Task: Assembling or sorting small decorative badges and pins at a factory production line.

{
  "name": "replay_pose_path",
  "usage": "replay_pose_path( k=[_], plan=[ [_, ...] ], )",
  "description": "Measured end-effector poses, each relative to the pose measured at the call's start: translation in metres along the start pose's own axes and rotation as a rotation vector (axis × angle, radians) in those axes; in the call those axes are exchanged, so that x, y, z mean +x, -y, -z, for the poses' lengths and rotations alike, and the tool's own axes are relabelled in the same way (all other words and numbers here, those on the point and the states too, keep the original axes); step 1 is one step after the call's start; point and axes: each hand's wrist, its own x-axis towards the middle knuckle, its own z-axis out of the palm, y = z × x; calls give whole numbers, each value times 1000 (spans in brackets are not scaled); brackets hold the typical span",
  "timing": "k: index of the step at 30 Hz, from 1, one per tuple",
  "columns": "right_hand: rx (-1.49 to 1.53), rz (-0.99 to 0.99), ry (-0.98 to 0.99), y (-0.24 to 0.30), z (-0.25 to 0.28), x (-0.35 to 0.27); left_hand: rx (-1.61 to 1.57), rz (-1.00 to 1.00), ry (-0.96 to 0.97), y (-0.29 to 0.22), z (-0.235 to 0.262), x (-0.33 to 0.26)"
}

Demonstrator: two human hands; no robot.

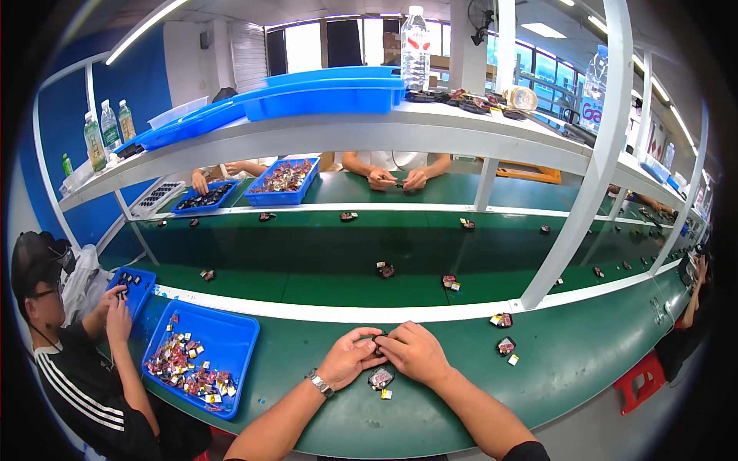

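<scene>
My left hand point(347, 359), with a metal watch at its wrist, and my right hand point(416, 353) meet over the green bench point(307, 419). Their fingertips close round a small black part point(377, 338), mostly hidden by the fingers. Just below them on the bench lies a small electronic assembly point(380, 377) with a white and yellow piece attached. Two similar assemblies lie to the right, one point(506, 346) nearer me and the other point(501, 320) by the white rail. Left of my hands, a blue tray point(244, 335) holds many loose red, white and yellow assemblies.
A co-worker point(84, 369) sits at the left beside a smaller blue tray point(143, 295). Scattered assemblies lie on the green belt point(338, 265) beyond the white rail point(400, 313). A white upright point(573, 177) carries the shelf overhead. A red stool point(639, 382) stands at the right.
</scene>
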Motion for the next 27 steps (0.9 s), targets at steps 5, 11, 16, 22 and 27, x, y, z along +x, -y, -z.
replay_pose_path(
  k=[5,11,16,22,27],
  plan=[
    [65,-35,-10,2,2,5,41,-2,-22,0,-1,-2],
    [158,-44,51,-4,6,1,62,-12,-10,0,-3,-1],
    [221,-178,87,-3,8,2,94,-24,6,-2,-4,-2],
    [190,-107,94,-12,4,-2,115,-4,16,0,-2,-2],
    [313,-151,64,-11,2,-3,69,-3,43,-5,-6,-3]
  ],
)
